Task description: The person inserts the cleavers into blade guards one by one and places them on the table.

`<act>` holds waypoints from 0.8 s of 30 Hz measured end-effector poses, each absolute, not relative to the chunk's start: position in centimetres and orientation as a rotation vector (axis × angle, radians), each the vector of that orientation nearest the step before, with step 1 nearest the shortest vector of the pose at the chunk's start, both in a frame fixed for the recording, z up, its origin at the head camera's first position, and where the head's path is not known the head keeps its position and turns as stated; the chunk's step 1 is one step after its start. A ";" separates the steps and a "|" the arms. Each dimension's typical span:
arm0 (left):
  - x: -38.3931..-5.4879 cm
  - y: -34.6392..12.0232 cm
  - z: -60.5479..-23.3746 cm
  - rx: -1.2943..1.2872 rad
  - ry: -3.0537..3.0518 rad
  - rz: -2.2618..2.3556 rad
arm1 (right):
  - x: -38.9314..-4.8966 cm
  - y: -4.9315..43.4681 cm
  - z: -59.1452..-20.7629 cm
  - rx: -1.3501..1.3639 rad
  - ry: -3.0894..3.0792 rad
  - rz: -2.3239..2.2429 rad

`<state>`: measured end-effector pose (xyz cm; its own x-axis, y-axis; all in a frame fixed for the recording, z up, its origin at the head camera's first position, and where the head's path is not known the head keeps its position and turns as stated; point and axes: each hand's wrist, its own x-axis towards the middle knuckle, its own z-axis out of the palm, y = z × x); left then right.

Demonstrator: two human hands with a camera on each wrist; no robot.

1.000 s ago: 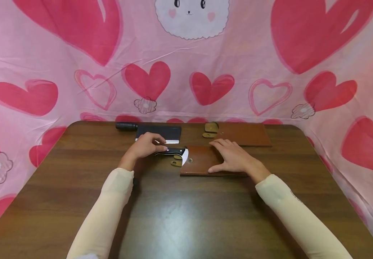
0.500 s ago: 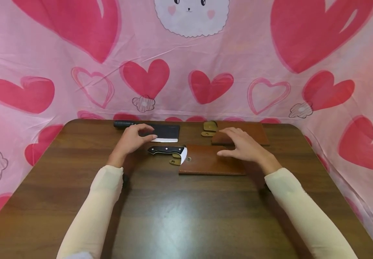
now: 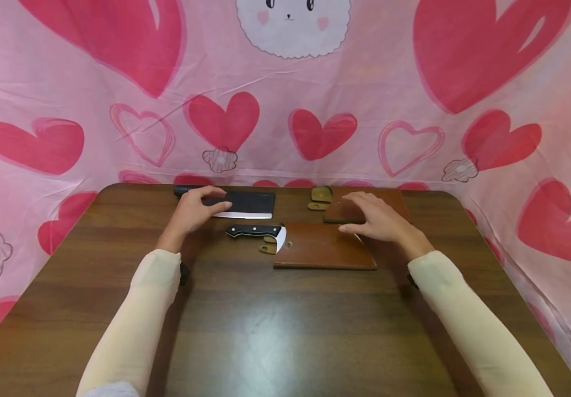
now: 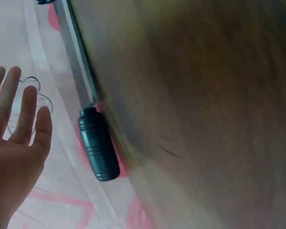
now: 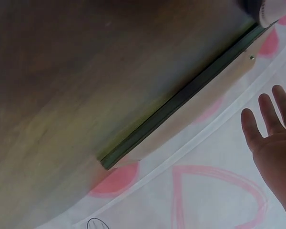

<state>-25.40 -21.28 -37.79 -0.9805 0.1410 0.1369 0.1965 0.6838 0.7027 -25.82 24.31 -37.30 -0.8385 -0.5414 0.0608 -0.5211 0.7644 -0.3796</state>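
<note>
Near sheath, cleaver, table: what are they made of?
Near sheath: likely leather; smooth, brown, slight sheen, stitched edge. Cleaver blade: probably metal, dark face with bright edge; black ribbed handle, maybe plastic. Table: brown wood grain, glossy glare; solid wood or laminate unclear.

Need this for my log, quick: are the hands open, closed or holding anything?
Left hand: open, holding nothing, near the cleaver.
Right hand: open, holding nothing.

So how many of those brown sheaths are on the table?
2: the nearer sheath, with the black-handled knife at its left end, and the farther sheath near the back edge of the table, partly hidden by the right hand.
</note>
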 end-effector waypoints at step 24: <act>-26.7 -24.0 -38.4 -0.252 -2.771 -1.215 | -27.5 26.9 -38.0 -0.876 2.939 -0.567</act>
